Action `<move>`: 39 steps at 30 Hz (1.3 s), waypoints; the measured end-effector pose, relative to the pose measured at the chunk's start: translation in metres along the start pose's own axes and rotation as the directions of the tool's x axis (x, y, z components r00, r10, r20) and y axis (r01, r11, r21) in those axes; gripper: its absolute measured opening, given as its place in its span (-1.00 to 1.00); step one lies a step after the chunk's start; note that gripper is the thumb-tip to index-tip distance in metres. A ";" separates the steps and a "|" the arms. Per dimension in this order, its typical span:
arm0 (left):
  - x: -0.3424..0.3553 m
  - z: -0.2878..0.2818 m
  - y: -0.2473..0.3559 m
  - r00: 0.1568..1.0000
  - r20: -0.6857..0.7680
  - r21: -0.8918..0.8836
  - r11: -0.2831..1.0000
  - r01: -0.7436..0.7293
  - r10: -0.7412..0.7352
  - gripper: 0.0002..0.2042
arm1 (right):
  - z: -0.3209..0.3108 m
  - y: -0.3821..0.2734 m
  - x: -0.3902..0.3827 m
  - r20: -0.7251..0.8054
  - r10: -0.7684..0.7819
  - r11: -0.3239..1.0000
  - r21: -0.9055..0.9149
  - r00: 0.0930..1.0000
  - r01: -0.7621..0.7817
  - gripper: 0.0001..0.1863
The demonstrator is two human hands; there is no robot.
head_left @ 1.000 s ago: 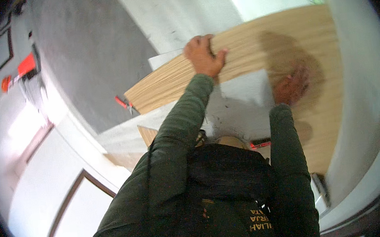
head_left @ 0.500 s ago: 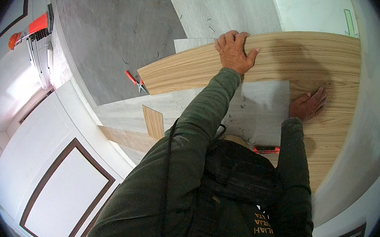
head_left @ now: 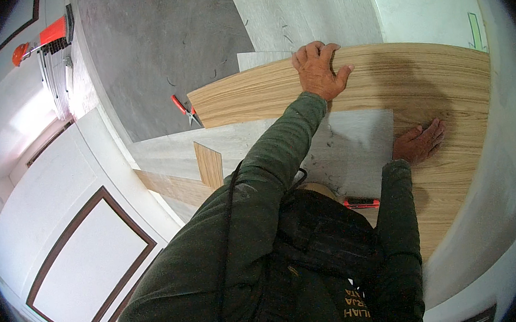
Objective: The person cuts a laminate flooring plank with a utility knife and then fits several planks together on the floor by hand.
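A long wood-look floor plank [head_left: 246,97] lies across the floor from the middle to the right wall. My left hand [head_left: 319,73] rests on it, thumb and fingers spread, fingertips at its far edge. My right hand [head_left: 419,144] lies flat with fingers stretched on the wood-look flooring [head_left: 449,175] nearer me at the right. Between my arms is a grey plank [head_left: 355,146], scattered with small dark scraps. Close to my body lies a red and black utility knife [head_left: 361,203]. Red-handled cutters [head_left: 185,110] lie by the plank's left end.
A small wood-look offcut [head_left: 209,165] lies on the grey planks at the left. Beyond are a dark grey floor [head_left: 163,59] and pale grey planks [head_left: 306,9]. A white panelled door [head_left: 95,261] stands at the left, a white wall [head_left: 514,138] at the right.
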State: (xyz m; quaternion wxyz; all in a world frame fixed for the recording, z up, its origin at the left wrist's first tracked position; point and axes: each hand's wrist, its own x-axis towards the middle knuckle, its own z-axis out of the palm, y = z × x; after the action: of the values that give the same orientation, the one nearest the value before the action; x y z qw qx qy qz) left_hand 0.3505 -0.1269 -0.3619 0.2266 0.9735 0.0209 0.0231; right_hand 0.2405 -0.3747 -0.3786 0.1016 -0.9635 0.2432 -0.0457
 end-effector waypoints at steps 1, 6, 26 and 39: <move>0.000 0.000 -0.001 1.000 -0.004 0.000 1.000 -0.004 0.004 -0.47 | 0.002 0.003 0.000 0.000 0.005 1.000 -0.010 1.000 -0.005 -0.45; 0.000 0.001 -0.002 1.000 0.010 0.008 1.000 0.010 -0.010 -0.45 | -0.004 -0.003 -0.004 -0.040 -0.033 0.999 0.023 0.999 0.034 -0.43; 0.012 -0.019 0.009 0.977 0.136 0.036 0.987 0.159 -0.163 -0.46 | 0.009 0.002 -0.010 -0.073 -0.009 1.000 0.029 0.997 0.011 -0.46; 0.022 -0.022 0.013 0.924 0.341 0.175 0.978 0.116 -0.171 -0.46 | -0.002 0.001 -0.004 0.020 0.003 1.000 0.025 1.000 -0.003 -0.37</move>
State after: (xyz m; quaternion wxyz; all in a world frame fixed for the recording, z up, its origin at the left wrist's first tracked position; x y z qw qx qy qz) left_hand 0.3719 -0.1278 -0.3352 0.1529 0.9719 0.0530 -0.1710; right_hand 0.2356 -0.3741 -0.3767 0.1161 -0.9623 0.2430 -0.0387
